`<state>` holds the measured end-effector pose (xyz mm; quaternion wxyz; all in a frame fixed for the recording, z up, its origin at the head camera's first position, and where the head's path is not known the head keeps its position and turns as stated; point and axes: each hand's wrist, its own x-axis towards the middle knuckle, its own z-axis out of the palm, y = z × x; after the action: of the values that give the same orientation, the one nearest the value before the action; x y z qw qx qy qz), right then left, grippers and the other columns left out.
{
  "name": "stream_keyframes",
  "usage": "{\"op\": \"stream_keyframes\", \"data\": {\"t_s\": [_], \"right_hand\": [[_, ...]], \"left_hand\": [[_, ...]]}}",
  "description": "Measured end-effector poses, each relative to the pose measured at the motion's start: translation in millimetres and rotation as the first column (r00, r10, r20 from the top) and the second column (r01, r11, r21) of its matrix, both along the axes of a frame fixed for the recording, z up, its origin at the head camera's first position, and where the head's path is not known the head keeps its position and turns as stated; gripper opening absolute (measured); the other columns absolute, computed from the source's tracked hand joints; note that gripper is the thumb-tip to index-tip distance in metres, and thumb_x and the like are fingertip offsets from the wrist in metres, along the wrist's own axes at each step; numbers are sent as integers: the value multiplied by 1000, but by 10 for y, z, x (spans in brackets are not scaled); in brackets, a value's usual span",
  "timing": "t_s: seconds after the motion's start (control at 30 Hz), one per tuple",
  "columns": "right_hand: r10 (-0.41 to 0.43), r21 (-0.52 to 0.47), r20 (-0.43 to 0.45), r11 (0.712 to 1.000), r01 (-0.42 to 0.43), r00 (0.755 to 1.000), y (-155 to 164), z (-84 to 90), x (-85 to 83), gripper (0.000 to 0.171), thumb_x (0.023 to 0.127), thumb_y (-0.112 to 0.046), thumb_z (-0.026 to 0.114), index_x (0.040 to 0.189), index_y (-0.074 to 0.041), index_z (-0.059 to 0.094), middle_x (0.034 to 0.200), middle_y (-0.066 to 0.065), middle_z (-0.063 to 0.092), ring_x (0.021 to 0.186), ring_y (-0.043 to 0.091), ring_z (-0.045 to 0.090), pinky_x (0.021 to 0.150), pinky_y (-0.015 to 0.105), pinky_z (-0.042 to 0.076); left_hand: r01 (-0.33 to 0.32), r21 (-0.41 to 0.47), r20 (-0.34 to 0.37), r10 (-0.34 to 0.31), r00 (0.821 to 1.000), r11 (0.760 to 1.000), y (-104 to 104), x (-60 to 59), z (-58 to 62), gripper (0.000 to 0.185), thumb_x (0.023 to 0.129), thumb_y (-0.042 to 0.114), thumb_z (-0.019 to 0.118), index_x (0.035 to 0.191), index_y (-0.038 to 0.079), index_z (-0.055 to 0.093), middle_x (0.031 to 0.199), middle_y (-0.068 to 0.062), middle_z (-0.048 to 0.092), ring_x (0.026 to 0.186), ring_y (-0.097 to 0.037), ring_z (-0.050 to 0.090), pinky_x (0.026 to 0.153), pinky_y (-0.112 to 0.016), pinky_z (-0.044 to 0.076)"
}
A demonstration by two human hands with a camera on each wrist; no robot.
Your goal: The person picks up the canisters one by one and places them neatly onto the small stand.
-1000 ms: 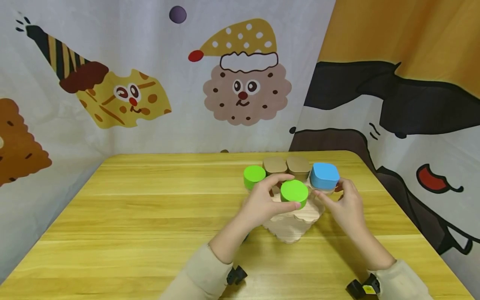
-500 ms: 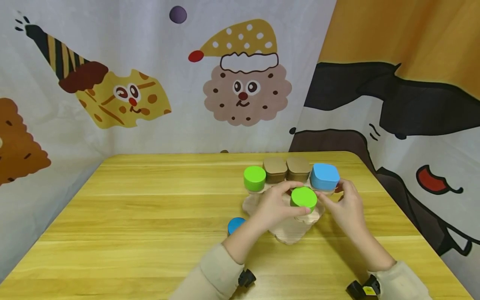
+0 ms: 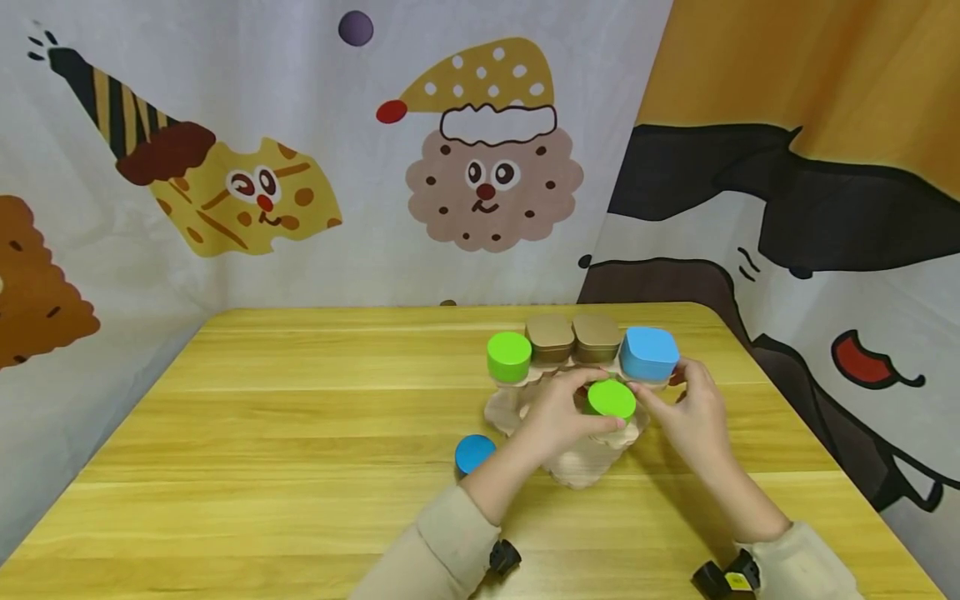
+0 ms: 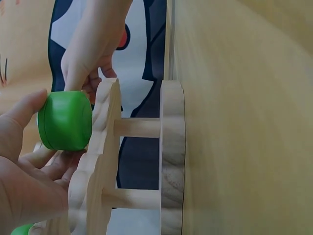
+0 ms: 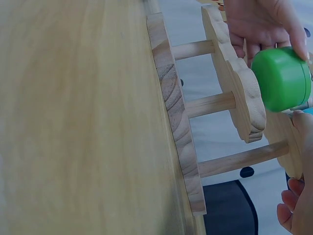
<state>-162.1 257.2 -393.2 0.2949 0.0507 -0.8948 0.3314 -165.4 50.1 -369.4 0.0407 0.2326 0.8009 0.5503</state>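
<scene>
My left hand (image 3: pixel 558 421) pinches a round green container (image 3: pixel 611 398) between thumb and fingers, at the right part of the lower shelf of a tiered wooden stand (image 3: pixel 581 467). In the left wrist view the green container (image 4: pixel 67 121) sits right at the scalloped shelf's surface. My right hand (image 3: pixel 693 412) holds the right end of the upper shelf, its thumb above and its fingers below, beside a blue rounded-square container (image 3: pixel 649 352). Two brown containers (image 3: pixel 551 339) and another green container (image 3: pixel 509 357) stand along that upper shelf.
A blue round piece (image 3: pixel 475 454) is on the table (image 3: pixel 262 450) left of the stand, partly behind my left forearm. Wooden posts (image 5: pixel 210 104) join the stand's base to its shelves. A printed curtain (image 3: pixel 300 275) hangs behind the table.
My left hand has moved right and down with the green container, toward the shelf's right end. The blue round piece has come into view. My right hand has stayed in place.
</scene>
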Motion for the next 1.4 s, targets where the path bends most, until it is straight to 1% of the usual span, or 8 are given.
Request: {"op": "stream_keyframes", "data": {"t_s": [0.3, 0.43, 0.63, 0.8, 0.97, 1.27, 1.33, 1.4], "right_hand": [[0, 1, -2, 1000, 0, 1000, -6, -12, -14, 51, 76, -19, 82, 111, 7, 54, 92, 15, 52, 80, 26, 47, 58, 24, 34], [5, -12, 3, 1000, -5, 1000, -7, -10, -14, 52, 77, -20, 82, 112, 7, 54, 93, 14, 52, 81, 25, 46, 58, 23, 34], [6, -14, 12, 1000, -6, 1000, -11, -6, -13, 53, 77, -22, 82, 112, 7, 54, 93, 14, 52, 81, 24, 46, 57, 23, 34], [9, -10, 15, 1000, -9, 1000, -15, -3, -17, 53, 78, -22, 82, 112, 7, 54, 94, 14, 52, 82, 21, 45, 57, 23, 34], [10, -16, 19, 1000, -10, 1000, -19, -4, -13, 53, 78, -23, 82, 113, 6, 54, 94, 14, 52, 82, 21, 44, 57, 23, 34], [10, -27, 15, 1000, -10, 1000, -12, -6, -9, 53, 77, -20, 82, 113, 7, 54, 95, 14, 52, 82, 23, 46, 58, 22, 34], [6, -27, 17, 1000, -6, 1000, -8, -9, -6, 53, 77, -20, 82, 113, 7, 53, 95, 14, 52, 83, 24, 46, 58, 22, 34], [4, -27, 20, 1000, -3, 1000, -6, -12, -2, 53, 77, -20, 82, 112, 6, 53, 95, 14, 52, 83, 24, 46, 59, 22, 34]], "left_hand": [[-3, -9, -6, 3, 1000, 1000, 46, -40, -55, 58, 74, 23, 84, 127, 15, 62, 120, 7, 60, 91, -3, 54, 75, -18, 46], [-4, -28, -18, 3, 1000, 1000, 49, -48, -66, 58, 74, 23, 84, 127, 15, 61, 123, 6, 59, 96, -3, 54, 78, -17, 46], [22, -39, -18, -23, 1000, 999, 46, -45, -65, 58, 76, 22, 83, 129, 14, 60, 127, 3, 57, 102, -5, 54, 81, -17, 45], [31, -38, -6, -31, 1000, 999, 36, -45, -62, 60, 76, 22, 83, 130, 15, 59, 128, 4, 56, 106, -6, 54, 84, -17, 44], [35, -30, -18, -36, 999, 999, -6, -41, -51, 60, 75, 22, 84, 129, 15, 59, 127, 6, 56, 104, -4, 53, 84, -18, 45], [33, -80, -66, -38, 997, 996, -161, 61, 64, 65, 74, 26, 85, 132, 18, 58, 129, 10, 55, 110, -12, 54, 87, -26, 45], [48, -77, -77, -53, 996, 996, -203, 83, 74, 65, 74, 25, 85, 133, 18, 57, 130, 11, 54, 110, -13, 54, 87, -27, 45], [73, -74, -106, -80, 991, 995, -254, 108, 82, 65, 75, 23, 84, 133, 16, 57, 131, 9, 54, 111, -14, 53, 88, -28, 45]]}}
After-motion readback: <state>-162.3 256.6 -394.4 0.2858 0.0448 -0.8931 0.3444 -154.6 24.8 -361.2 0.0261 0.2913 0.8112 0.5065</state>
